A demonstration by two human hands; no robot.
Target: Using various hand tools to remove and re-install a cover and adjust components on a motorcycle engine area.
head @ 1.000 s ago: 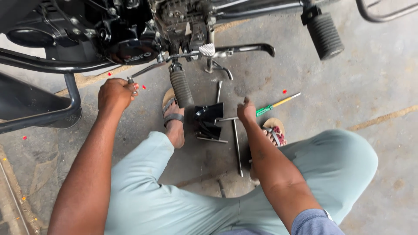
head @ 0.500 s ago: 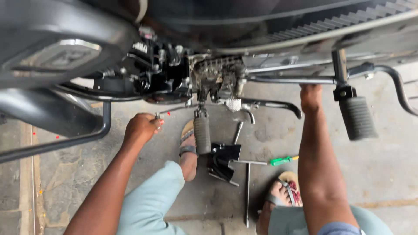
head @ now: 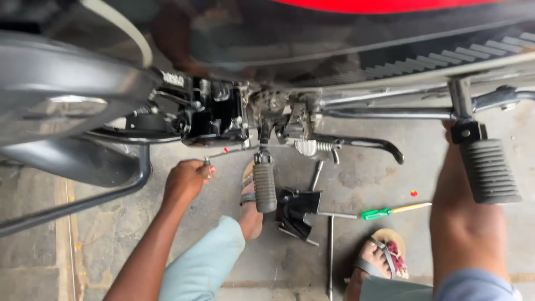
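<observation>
Moved since the earlier view: right hand point(head: 449, 132) up from the floor tools to the frame rail behind the rear footpeg point(head: 490, 170); left hand point(head: 186, 181) unchanged below the engine point(head: 214, 114).

Nearest: pale-green trouser legs, then sandalled left foot point(head: 251, 217) and right foot point(head: 382, 259) flat on the concrete floor point(head: 111, 239). Loose on the floor between the feet: black bracket point(head: 295, 209), T-handle wrench point(head: 330, 245) just beside it, green-handled screwdriver point(head: 384, 212) pointing right. None in hand.

Further out: left hand clenched round a thin metal rod point(head: 207, 162) running right toward the engine underside, just left of the front footpeg point(head: 264, 187). Right hand mostly hidden behind the rear footpeg bracket; grip state cannot be told.

Farthest: engine, foot lever point(head: 356, 142), grey side panel point(head: 61, 95), red bodywork along the top edge.

Risks, as judged:
- Slip of the left-hand grip off the rod, caused by the small purchase on so thin a part, with knuckles driven into the engine casing.
- Tread or kick on the loose wrench or bracket, caused by closeness to both feet.
- Pinch of the right hand between rail and bracket, caused by working out of sight.
</observation>
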